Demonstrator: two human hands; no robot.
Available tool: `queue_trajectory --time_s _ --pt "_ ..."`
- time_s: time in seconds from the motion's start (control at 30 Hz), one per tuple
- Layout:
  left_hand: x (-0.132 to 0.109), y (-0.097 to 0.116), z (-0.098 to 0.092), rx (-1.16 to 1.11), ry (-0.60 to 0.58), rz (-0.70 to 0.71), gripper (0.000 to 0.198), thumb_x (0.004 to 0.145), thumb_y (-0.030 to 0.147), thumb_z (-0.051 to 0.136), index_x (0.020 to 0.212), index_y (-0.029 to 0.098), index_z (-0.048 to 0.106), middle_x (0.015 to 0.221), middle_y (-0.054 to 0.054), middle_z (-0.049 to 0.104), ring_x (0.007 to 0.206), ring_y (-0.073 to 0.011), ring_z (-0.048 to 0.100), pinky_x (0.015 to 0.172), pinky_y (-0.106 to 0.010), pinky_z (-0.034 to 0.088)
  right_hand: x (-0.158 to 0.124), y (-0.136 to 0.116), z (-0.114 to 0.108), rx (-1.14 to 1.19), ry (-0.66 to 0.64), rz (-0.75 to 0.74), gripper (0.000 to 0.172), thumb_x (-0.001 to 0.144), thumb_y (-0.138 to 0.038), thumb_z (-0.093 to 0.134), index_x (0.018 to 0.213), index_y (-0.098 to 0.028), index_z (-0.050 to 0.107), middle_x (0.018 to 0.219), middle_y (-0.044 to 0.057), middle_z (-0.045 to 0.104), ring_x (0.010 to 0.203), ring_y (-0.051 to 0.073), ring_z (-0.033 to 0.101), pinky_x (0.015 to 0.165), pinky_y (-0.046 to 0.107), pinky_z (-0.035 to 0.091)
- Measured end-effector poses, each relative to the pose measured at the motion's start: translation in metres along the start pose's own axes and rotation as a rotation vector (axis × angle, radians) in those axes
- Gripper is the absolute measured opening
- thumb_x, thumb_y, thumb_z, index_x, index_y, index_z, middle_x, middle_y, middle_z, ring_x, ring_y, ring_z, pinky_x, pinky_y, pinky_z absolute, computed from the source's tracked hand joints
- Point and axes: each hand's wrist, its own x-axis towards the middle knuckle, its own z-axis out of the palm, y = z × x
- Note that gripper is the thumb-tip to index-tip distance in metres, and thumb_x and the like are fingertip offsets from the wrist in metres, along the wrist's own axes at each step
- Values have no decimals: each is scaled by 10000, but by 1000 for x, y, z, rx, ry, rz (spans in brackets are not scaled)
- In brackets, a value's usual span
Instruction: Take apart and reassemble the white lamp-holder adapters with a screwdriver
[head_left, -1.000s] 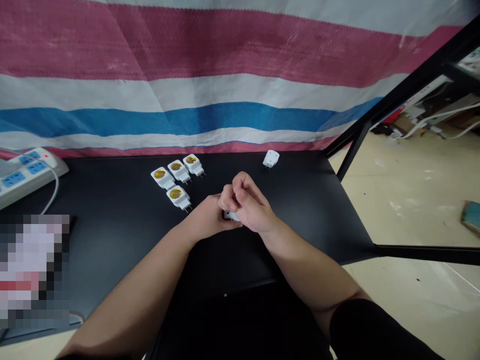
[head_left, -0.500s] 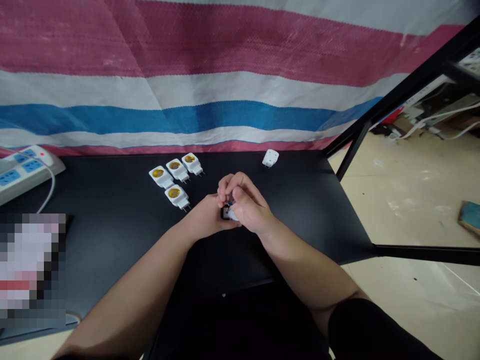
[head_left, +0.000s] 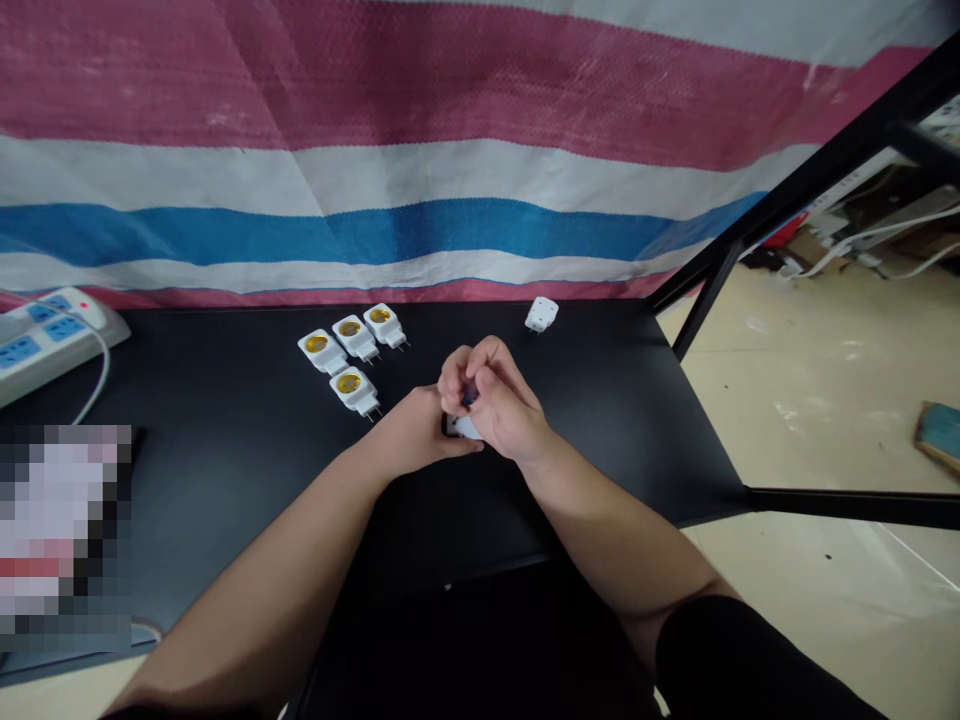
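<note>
My left hand (head_left: 416, 435) is closed around a white plug-in lamp holder (head_left: 466, 428), low over the black table; only a pale face with small dark holes shows. Directly above it, my right hand (head_left: 499, 405) is curled shut on a small screwdriver (head_left: 471, 393), its dark bluish handle mostly covered by the fingers. Whether its tip touches the holder is hidden. To the left lie several white plug-in lamp holders (head_left: 355, 388) with gold-coloured sockets facing up and pins pointing right. Another white holder (head_left: 541, 314) lies face down at the back, with holes on its upper side.
A white power strip (head_left: 71, 345) with blue sockets and a cable lies at the left edge of the black table (head_left: 615, 400). Below it is a blurred-out object (head_left: 52, 540). A striped sheet (head_left: 450, 230) hangs behind, and a black metal frame (head_left: 709, 300) borders the right.
My right hand has lifted slightly and turned, and the screwdriver handle has risen a little with it. The left hand stays in place around the lamp holder.
</note>
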Motion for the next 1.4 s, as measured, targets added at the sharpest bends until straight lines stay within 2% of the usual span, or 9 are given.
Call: queue_trajectory --time_s 0.1,0.23,0.37,0.63,0.73,0.87,1.07,1.23,1.4 --pt "0 2 -1 -4 4 -6 222 813 280 929 928 195 759 907 -27 778 818 -222 744 743 -345 572 1 1 -3 -42 9 1 442 1055 -652 675 868 -256 615 770 -13 569 639 141 507 613 317 399" --pt "0 5 -2 -36 8 13 268 811 268 927 1015 199 769 981 -31 784 813 -210 729 748 -344 557 3 -9 -1 -58 82 96 551 1029 -787 595 823 -277 558 515 -94 347 479 126 314 534 307 318" --pt "1 5 -3 9 -2 6 305 806 294 941 1043 197 775 989 -37 775 817 -214 718 728 -342 529 6 -20 0 -55 193 119 619 977 -861 583 783 -286 458 514 -107 233 479 122 222 518 295 269" --pt "1 -2 -6 87 171 -13 336 808 238 898 1111 218 754 1049 -45 772 920 -240 747 843 -374 593 11 -31 -20 -46 321 55 226 851 -463 694 936 -261 638 845 -12 474 636 129 416 567 289 319" --pt "1 -3 -7 144 302 -13 318 826 227 849 1126 216 742 1095 -66 779 1033 -278 751 939 -422 609 11 -30 -33 -151 330 133 237 825 -376 626 1017 -258 697 901 -4 462 654 132 433 554 289 305" --pt "1 -2 -7 156 474 -26 355 824 257 840 1163 209 745 1119 -78 781 1067 -290 744 973 -452 612 9 -27 -46 -458 271 287 215 925 -339 587 1076 -255 715 830 -16 514 674 157 509 599 306 405" --pt "0 -4 -8 -14 630 -57 386 849 336 866 1192 205 747 1118 -91 791 1014 -264 752 824 -385 617 1 -20 -39 -1174 21 272 151 1035 -210 583 1002 -236 728 976 34 774 897 202 704 876 366 517" --pt "1 -8 -6 -135 667 -105 471 837 375 908 1247 197 762 1199 -128 807 1052 -278 778 887 -424 666 -3 -5 -25 -1303 -33 436 78 1028 -248 687 973 -218 733 890 59 789 779 212 704 746 357 492" --pt "4 -10 -3 -374 621 -135 596 788 389 951 1302 184 732 1166 -121 825 1030 -269 816 907 -419 705 -3 -18 -31 -1275 -66 417 58 989 -257 748 1025 -215 732 939 44 771 804 190 679 759 349 498"
